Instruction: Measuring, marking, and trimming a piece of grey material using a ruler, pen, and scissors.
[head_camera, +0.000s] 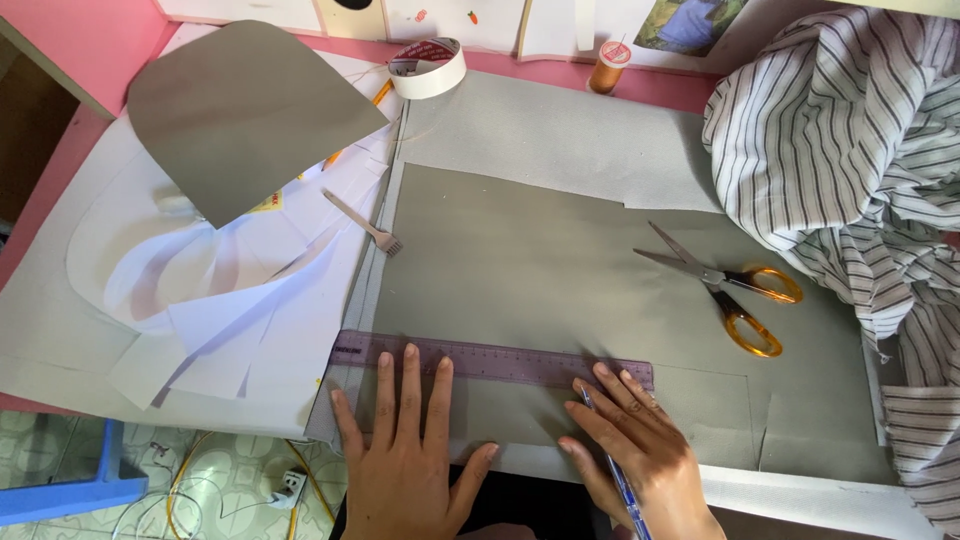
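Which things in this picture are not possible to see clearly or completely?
Head view only:
- Pen in the right hand: its tip is hidden by the fingers, its end cut off by the bottom edge.
- Ruler: markings too small; the left hand covers part of it.
- Striped cloth: cut off by the right edge.
- Grey fabric: its right side lies under the cloth.

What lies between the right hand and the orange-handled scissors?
In the head view, only bare grey fabric lies between the right hand and the scissors, past the ruler's end.

left hand (405, 450) flat, ruler (490, 360), grey fabric (540, 260)
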